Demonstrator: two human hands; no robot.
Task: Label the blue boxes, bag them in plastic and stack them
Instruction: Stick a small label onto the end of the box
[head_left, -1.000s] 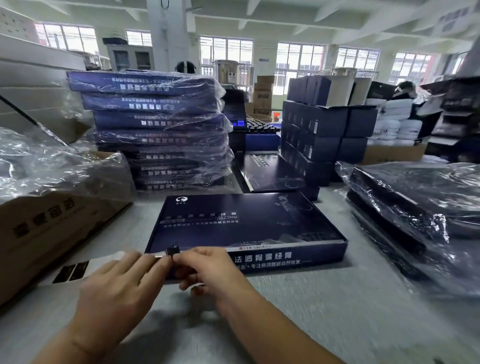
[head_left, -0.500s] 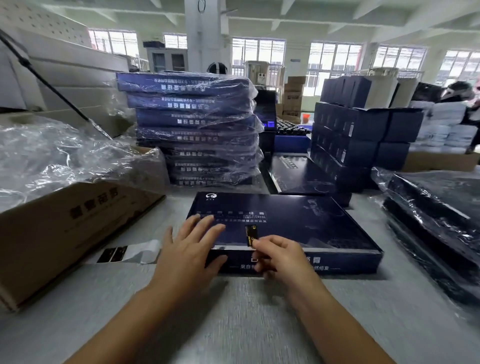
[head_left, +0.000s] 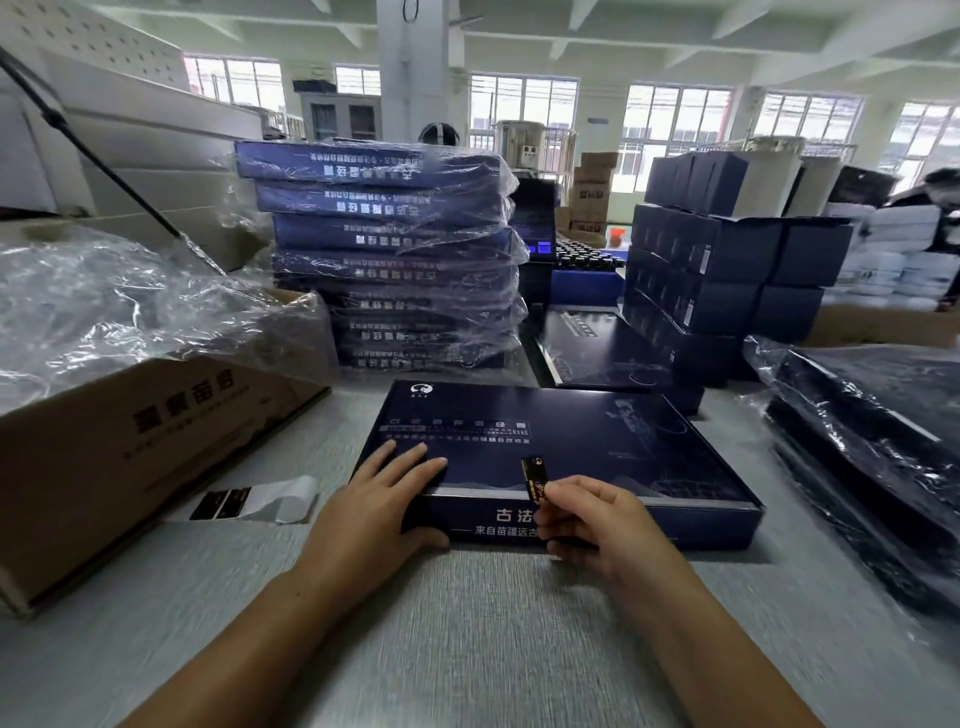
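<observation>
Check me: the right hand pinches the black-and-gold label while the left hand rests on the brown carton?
No: the head view shows the left hand resting on the blue box, not the carton. The right hand does pinch the label.

Centre: blue box deep navy, white lettering on its front side; label black with gold print. At 9 o'clock of it, label strip white with black patches, carton brown with dark characters. At 12 o'clock, stack navy under clear glossy plastic; table grey, fine-ribbed.
</observation>
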